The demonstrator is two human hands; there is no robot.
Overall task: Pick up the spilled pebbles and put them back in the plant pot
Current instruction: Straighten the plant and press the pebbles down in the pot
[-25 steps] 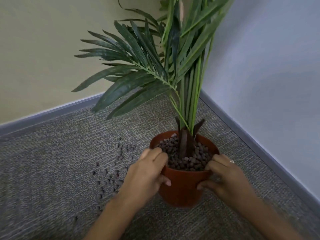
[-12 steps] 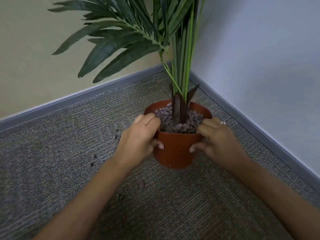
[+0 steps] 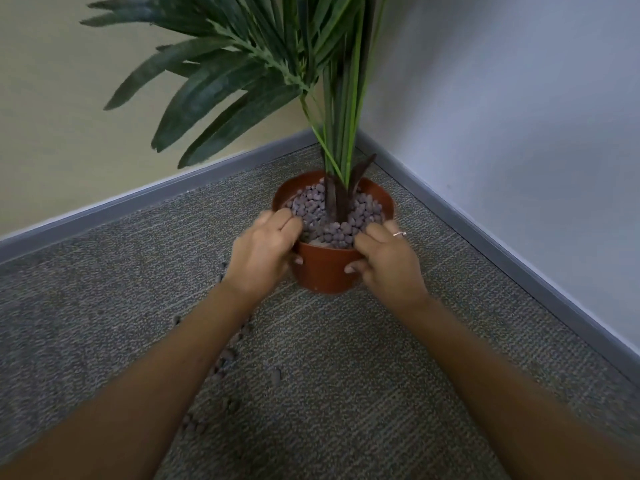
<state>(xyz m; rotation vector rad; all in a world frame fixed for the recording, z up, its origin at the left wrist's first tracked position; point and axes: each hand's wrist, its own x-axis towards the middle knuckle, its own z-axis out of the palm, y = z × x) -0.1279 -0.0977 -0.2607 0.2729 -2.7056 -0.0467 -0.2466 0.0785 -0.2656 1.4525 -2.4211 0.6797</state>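
Both arms reach out: left hand (image 3: 264,252) and right hand (image 3: 388,259) clasp the plant pot (image 3: 323,270), fingers hooked over its rim. Spilled pebbles (image 3: 225,358) dot the carpet (image 3: 363,393) left of the pot.

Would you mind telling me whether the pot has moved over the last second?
Yes. The pot, held by both hands, now sits nearer the skirting corner than before, and spilled pebbles lie behind it.

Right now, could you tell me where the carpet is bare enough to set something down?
Bare: the carpet between the right hand and the grey skirting. Crowded: spilled pebbles lie along the left forearm. Both hands, left hand included, clasp the plant pot.
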